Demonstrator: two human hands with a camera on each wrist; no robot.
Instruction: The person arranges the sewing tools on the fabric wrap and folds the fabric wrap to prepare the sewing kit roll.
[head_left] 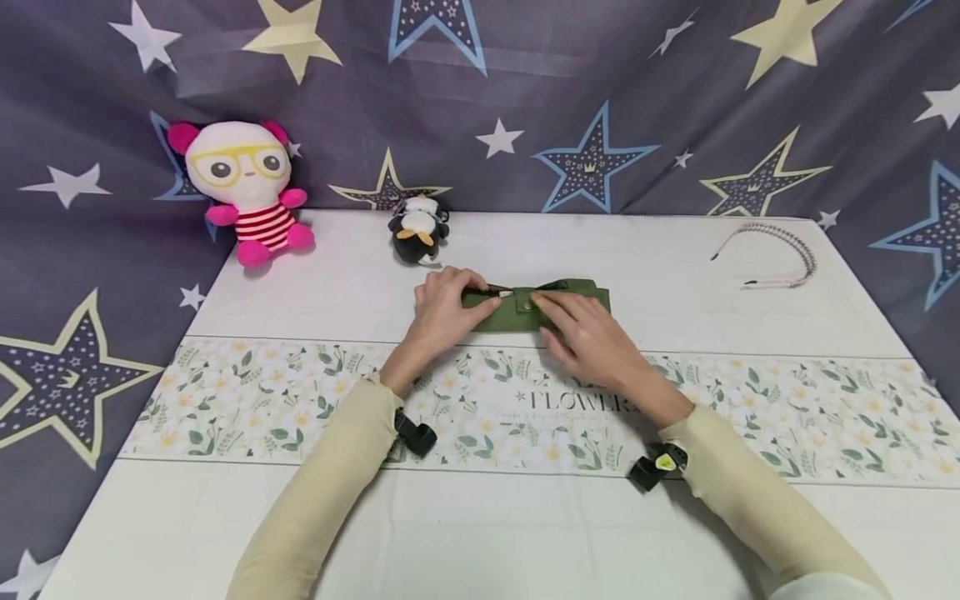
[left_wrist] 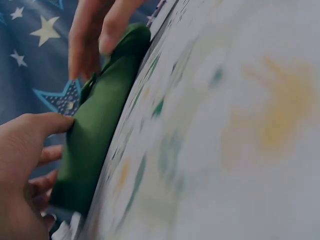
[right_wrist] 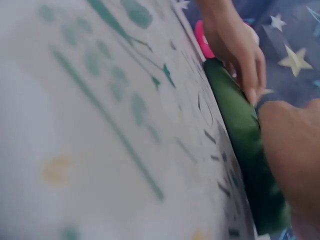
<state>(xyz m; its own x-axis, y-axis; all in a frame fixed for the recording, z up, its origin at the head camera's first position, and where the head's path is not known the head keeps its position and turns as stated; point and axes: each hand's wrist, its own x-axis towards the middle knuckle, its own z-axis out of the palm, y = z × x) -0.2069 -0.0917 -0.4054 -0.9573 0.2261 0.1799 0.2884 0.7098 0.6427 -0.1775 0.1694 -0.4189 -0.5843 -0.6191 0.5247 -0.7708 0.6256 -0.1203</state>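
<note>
A dark green fabric pouch (head_left: 495,321) lies lengthwise on the table, with a short tab (head_left: 527,305) bearing a snap button at its middle. A small whitish piece (head_left: 506,293) shows at the pouch's upper opening. My left hand (head_left: 442,308) grips the pouch's left part, thumb on the near side and fingers behind. The fingertips of my right hand (head_left: 588,333) press on the tab, while the right thumb lies lower, by the pouch's front. In the left wrist view the pouch (left_wrist: 97,135) stands as a rounded roll between both hands.
A pink and white plush toy (head_left: 251,192) sits at the back left, and a small black and white plush (head_left: 417,229) stands behind the left hand. A beaded headband (head_left: 795,242) lies at the back right. A floral printed band (head_left: 255,400) crosses the white table before a starry curtain.
</note>
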